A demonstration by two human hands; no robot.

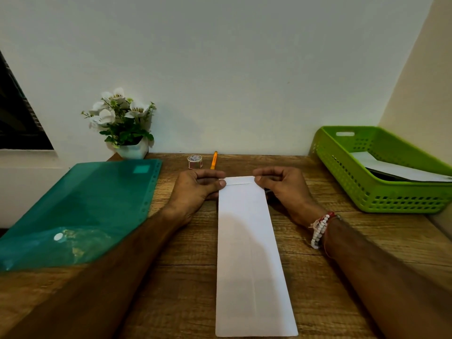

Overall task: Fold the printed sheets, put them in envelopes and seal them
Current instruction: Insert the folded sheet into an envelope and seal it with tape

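A long white envelope (249, 253) lies lengthwise on the wooden desk (186, 277), its far end pointing away from me. Its narrow flap (238, 180) at the far end is folded down over the body. My left hand (198, 189) pinches the flap's left corner with thumb and fingers. My right hand (281, 187) grips the flap's right corner the same way. A beaded bracelet sits on my right wrist. No printed sheet shows outside the envelope.
A teal plastic folder (80, 211) lies at the left. A green perforated basket (381, 172) with white papers (401, 171) stands at the right. A tape roll (195, 162), an orange pen (214, 160) and a potted flower (124, 126) sit by the wall.
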